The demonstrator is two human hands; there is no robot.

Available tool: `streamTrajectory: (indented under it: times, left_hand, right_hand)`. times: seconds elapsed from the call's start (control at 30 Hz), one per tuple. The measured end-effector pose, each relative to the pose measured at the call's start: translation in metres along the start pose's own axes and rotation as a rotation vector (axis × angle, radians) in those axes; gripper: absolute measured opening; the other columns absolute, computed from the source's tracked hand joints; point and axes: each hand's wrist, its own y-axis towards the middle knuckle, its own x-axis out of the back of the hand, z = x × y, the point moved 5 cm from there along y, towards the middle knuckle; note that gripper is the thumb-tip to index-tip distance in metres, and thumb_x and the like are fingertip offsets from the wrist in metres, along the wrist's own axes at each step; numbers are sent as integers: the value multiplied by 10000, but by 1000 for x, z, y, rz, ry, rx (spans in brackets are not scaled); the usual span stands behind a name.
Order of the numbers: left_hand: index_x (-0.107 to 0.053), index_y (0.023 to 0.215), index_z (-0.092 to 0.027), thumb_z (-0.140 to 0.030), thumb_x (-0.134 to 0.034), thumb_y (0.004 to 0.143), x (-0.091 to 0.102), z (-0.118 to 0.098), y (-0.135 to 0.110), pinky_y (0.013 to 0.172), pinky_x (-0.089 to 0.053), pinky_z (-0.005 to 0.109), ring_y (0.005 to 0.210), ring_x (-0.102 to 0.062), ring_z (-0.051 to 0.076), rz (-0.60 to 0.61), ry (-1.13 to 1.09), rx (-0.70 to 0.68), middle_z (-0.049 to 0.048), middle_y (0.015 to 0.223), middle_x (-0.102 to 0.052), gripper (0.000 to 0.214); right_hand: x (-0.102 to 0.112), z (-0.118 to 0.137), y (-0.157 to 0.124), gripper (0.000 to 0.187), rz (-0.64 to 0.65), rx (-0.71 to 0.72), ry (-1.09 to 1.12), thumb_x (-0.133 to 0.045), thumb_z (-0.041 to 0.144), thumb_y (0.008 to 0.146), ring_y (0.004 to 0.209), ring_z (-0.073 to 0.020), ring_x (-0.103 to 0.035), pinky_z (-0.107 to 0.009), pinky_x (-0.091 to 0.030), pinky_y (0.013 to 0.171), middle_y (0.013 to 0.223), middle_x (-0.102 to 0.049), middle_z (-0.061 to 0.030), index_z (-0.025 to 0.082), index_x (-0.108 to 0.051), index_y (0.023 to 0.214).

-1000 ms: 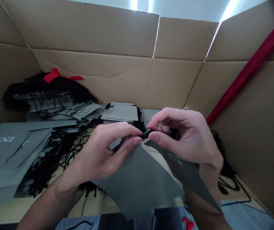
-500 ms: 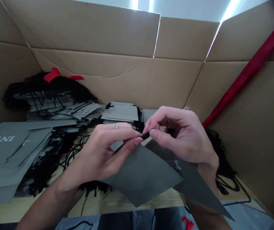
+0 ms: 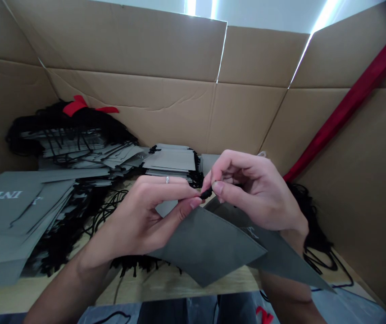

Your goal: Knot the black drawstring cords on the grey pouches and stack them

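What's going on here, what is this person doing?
A person is pinching a small black cord with the fingertips of the left hand and right hand, just above a grey bag. More grey bags with black cords lie stacked to the left, in front of cardboard walls.

Two bare hands, the left hand [image 3: 138, 220] and the right hand [image 3: 256, 193], both slender, with long tapering fingers and softly creased knuckles. On one finger of the left hand, a thin silver-coloured ring [image 3: 167, 179] with a narrow, faintly glinting band. Fingernails [image 3: 217, 187] short, neatly trimmed and unpainted, with smooth rounded tips. Below the wrists, the bare left forearm [image 3: 67, 283] and bare right forearm [image 3: 287, 288], smooth and tapering, the right one partly in shadow.
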Motion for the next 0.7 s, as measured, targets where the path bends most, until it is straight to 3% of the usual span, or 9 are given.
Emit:
streamTrajectory:
  times: [0.13, 0.23, 0.33, 0.5, 0.6, 0.7]
  left_hand:
    - [-712, 863, -178, -159, -672, 1052, 2, 4, 0, 589, -400, 223, 619, -506, 75, -40, -20, 21, -36, 706, -632, 194]
    - [-759, 950, -187, -154, -706, 1034, 5, 9, -3, 657, -483, 212, 703, -650, 91, -137, -53, 42, -18, 795, -734, 105]
    - [-772, 979, -193, -157, -711, 1034, 4, 12, -4, 707, -524, 211, 777, -719, 110, -163, -66, 49, -10, 846, -771, 90]
    - [-761, 973, -179, -170, -674, 1054, -1, 9, -2, 684, -500, 228, 736, -673, 108, -105, -39, 31, 3, 856, -768, 119]
    - [-732, 924, -176, -187, -650, 1065, -3, 8, -1, 683, -482, 242, 720, -628, 110, -61, -84, 43, -5, 806, -709, 164]
    - [-683, 861, -169, -226, -593, 1088, -5, 9, -1, 645, -449, 245, 704, -598, 113, -2, -91, 86, -8, 766, -652, 250]
  right_hand:
    - [1, 1, -2, 98, -5, 23, -6, -792, 174, 965, 663, -95, -588, -221, -475, 560, 954, -745, -48, 164, -704, 1008]
    - [10, 9, -11, 273, -151, 68, -123, -860, 186, 927, 711, -105, -571, -238, -478, 584, 1012, -724, -32, 212, -725, 1164]
    - [17, 18, -21, 338, -259, 112, -236, -908, 218, 898, 745, -130, -559, -274, -485, 610, 1022, -698, -35, 240, -746, 1194]
    - [6, 15, -16, 532, -86, 186, -280, -987, 248, 828, 739, -125, -542, -278, -509, 629, 1108, -701, -33, 262, -746, 1303]
    - [-6, 10, -8, 346, 23, 248, -240, -945, 235, 885, 714, -103, -569, -246, -516, 635, 1032, -741, -16, 216, -764, 1180]
    - [-11, 7, -5, 178, 28, 240, -207, -900, 197, 929, 695, -83, -594, -208, -515, 632, 928, -740, 8, 191, -760, 1039]
